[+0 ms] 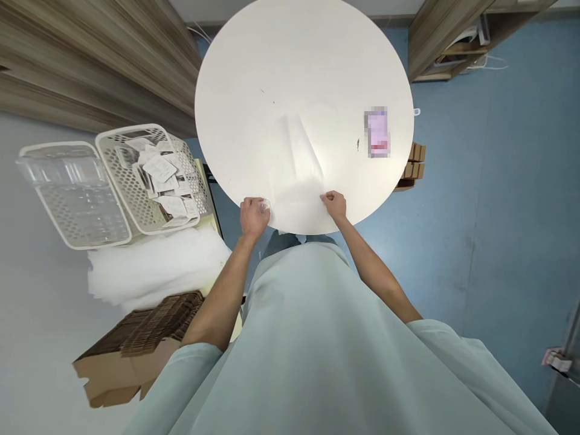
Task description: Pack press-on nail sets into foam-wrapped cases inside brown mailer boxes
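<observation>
A thin, translucent white sheet (299,202) lies on the near part of the round white table (244,54), with a raised fold running away from me. My right hand (335,204) pinches the sheet's right edge between thumb and fingers. At the left, my left hand (254,216) is closed around a small clear, shiny object (264,206) close to the table's front edge. Its exact kind is hard to make out, since the fingers cover part of it.
A blurred-out pink-purple item (378,133) lies on the table's right side. To the left stand a white basket (102,142) of small packets, a basket of clear plastic pieces (75,181), a stack of white sheets (154,266) and folded cardboard boxes (136,350). Small brown boxes (413,166) sit beyond the right edge.
</observation>
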The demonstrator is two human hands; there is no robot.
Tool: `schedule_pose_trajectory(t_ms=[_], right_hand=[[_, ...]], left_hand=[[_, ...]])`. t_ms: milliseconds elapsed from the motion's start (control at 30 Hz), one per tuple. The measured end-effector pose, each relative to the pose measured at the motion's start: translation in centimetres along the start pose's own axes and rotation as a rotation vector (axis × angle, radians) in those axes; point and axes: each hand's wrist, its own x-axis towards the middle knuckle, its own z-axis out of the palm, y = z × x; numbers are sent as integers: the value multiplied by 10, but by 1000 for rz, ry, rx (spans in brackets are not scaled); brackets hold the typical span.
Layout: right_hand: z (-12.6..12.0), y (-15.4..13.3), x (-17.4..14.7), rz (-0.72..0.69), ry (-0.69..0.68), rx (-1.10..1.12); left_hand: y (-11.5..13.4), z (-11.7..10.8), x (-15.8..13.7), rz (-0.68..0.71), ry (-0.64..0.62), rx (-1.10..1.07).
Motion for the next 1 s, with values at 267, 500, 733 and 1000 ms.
schedule_pose_trajectory(t_ms=[267, 500, 733, 1000], right_hand=[[-20, 10, 3, 6, 67, -145], [-37, 22, 6, 60, 166, -13], [-40, 26, 9, 113, 225, 51], [-21, 15, 25, 45, 202, -20]], left_hand=[[-20, -18, 2, 204, -246, 228], [-20, -21, 2, 282, -274, 376], [-2, -12, -1, 318, -196, 264], [49, 25, -8, 497, -298, 224]])
